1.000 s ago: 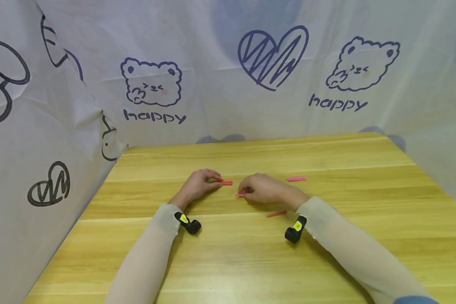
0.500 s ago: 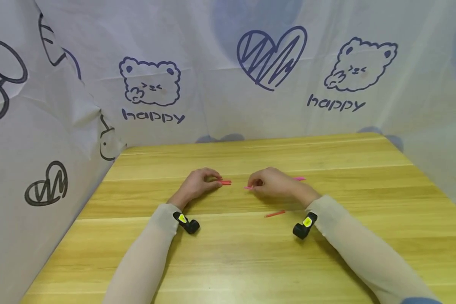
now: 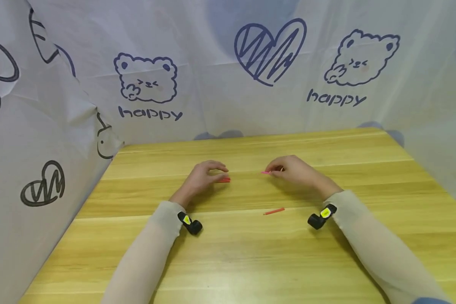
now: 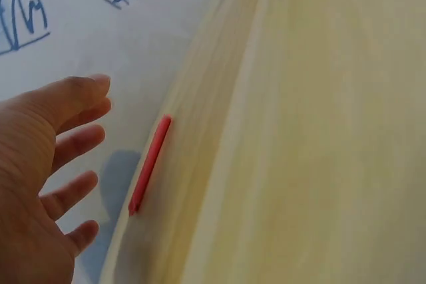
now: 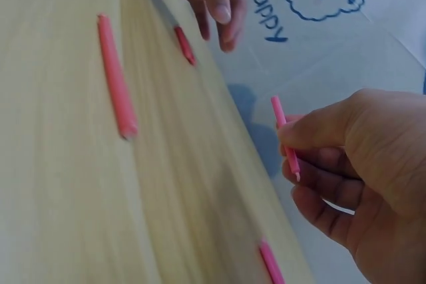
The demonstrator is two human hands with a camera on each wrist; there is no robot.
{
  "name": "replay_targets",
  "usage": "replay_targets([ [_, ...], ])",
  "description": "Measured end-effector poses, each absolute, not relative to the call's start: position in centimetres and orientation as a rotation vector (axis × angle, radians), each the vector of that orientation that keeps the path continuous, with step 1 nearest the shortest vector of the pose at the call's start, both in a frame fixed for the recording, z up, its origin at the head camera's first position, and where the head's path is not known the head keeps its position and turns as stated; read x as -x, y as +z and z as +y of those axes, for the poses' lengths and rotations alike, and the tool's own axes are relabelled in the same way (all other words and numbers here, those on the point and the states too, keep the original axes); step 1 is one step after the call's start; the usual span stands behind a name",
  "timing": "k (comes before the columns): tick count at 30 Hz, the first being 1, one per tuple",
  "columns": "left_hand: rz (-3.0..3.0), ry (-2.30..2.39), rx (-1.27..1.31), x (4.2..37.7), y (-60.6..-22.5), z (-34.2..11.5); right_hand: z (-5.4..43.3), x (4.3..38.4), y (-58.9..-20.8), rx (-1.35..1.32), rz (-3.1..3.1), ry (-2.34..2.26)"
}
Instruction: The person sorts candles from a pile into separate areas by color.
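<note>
My right hand (image 3: 298,171) pinches a thin pink candle (image 5: 286,138) between thumb and fingers; a short pale wick shows at one end. The hand is raised above the table's far half. My left hand (image 3: 201,177) has its fingers loosely spread, and the left wrist view shows it apart from the red candles (image 3: 224,180). These lie close together beside the left thumb, partly hidden in the head view. An orange-red candle (image 3: 274,211) lies alone between the forearms. Another pink candle (image 5: 271,262) lies below my right hand, hidden by it in the head view.
The wooden table (image 3: 228,253) ends at a pale cloth wall (image 3: 213,97) printed with bears and hearts. A second cloth wall (image 3: 76,126) stands along the left. Each wrist wears a small black camera, the left camera (image 3: 190,223) and the right camera (image 3: 321,216).
My right hand has moved right and farther back, carrying the pink candle. My left fingers have spread and come off the red candles, which stay on the table.
</note>
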State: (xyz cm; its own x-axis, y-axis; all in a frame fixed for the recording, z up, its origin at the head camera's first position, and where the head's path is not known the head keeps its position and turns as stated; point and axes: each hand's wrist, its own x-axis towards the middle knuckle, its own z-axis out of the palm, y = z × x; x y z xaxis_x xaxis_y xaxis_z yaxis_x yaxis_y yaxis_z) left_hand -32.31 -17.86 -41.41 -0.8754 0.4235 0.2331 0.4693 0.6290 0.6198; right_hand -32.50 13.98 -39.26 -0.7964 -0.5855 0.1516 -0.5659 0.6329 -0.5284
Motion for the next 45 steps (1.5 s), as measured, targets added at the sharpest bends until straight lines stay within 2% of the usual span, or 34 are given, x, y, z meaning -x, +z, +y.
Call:
replay_targets([
  [17, -2.770, -1.032, 1.018, 30.0, -40.0, -13.6, 17.6, 33.7, -40.0, 0.886, 2.874, -0.964],
  [31, -2.828, -0.984, 1.096, 27.4, -39.2, -10.1, 20.2, 34.4, -40.4, 0.582, 2.812, -1.075],
  [45, -2.931, -0.991, 1.129, 26.0, -39.8, -7.9, 21.0, 35.1, -41.5, 0.643, 2.815, -1.042],
])
